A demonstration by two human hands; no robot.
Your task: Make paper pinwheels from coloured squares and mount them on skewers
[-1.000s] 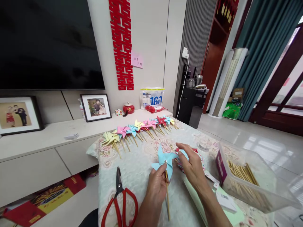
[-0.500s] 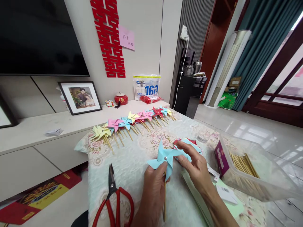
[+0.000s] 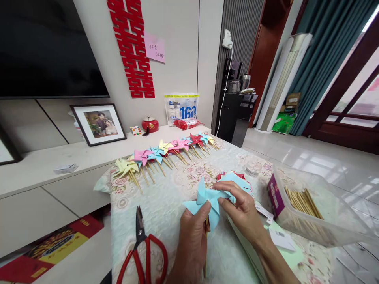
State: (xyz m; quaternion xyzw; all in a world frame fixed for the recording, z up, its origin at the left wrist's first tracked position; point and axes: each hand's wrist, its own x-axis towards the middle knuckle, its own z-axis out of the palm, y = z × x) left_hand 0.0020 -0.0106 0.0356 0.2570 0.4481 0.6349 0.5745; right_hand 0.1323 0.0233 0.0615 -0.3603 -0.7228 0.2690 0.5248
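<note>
Gripping the blue pinwheel (image 3: 207, 199) by its stick, my left hand (image 3: 192, 240) stayed closed while my right hand (image 3: 241, 209) fingers pinched a blade beside red scissors (image 3: 143, 252).

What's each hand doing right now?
Left hand: closed on the thin wooden stick of the light blue paper pinwheel.
Right hand: fingers pinching a pinwheel blade.

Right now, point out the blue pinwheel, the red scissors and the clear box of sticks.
blue pinwheel (image 3: 204, 199): head view, on its upper left paper blade.
red scissors (image 3: 139, 227): head view, on the dark blades near the pivot.
clear box of sticks (image 3: 274, 197): head view, on its purple end wall.
</note>
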